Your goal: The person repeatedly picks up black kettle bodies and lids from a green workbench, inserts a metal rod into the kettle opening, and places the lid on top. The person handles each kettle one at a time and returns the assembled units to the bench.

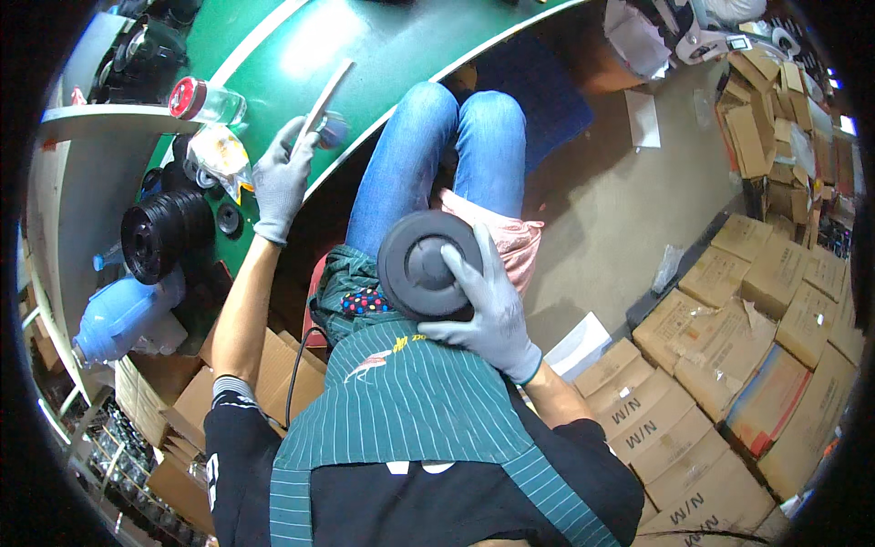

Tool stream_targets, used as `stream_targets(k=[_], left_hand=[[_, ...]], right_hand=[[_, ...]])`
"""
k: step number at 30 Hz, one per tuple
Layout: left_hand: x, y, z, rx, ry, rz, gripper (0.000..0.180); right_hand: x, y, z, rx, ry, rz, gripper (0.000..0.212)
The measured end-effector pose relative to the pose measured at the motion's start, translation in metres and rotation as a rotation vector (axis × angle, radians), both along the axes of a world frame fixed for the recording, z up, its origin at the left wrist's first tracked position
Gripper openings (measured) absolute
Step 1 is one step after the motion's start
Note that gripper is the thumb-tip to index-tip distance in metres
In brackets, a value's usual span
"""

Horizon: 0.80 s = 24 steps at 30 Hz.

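Note:
In a grey glove, my left hand (283, 178) is raised over the edge of the green table, its fingers closed on a thin pale stick (330, 91) that points up and away. Just beyond its fingers is a small roundish, shiny thing (334, 131); I cannot tell whether the hand touches it. My right hand (492, 314), also gloved, grips a black round disc (421, 266) with a raised ring at its centre. The disc rests in front of my striped green apron, above my lap. Its underside is hidden.
A red-lidded clear jar (208, 100) and a yellow-and-white plastic bag (219, 157) lie on the green table (383, 46) at left. Stacked black discs (164, 235) and a blue plastic bottle (128, 314) are nearer. Cardboard boxes (693, 419) fill the right side.

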<state>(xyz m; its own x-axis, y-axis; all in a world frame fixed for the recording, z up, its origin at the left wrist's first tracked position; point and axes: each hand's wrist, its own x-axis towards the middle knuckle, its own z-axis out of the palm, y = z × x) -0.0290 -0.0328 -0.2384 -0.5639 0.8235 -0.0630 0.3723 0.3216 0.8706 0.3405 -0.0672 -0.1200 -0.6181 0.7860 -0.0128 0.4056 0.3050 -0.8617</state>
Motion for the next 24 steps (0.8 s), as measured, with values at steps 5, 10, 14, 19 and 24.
stream_targets(k=[5,10,14,19,24], left_hand=[[-0.008,-0.002,-0.022,-0.152,0.502,0.059,0.053],[-0.014,-0.008,-0.028,-0.226,0.516,0.036,0.057],[-0.019,-0.009,-0.031,-0.167,0.642,-0.046,0.063],[0.007,-0.024,-0.006,0.112,0.773,-0.055,0.065],[0.025,-0.059,0.027,0.296,0.521,-0.116,0.051]], right_hand=[[0.019,-0.044,-0.013,0.078,-0.009,-0.015,0.111],[0.017,-0.046,-0.012,0.112,-0.008,0.014,0.106],[0.010,-0.041,-0.007,0.190,-0.029,0.056,0.098],[0.007,-0.028,-0.004,0.256,0.001,0.101,0.093],[0.009,0.011,0.022,0.215,0.083,-0.057,0.093]])
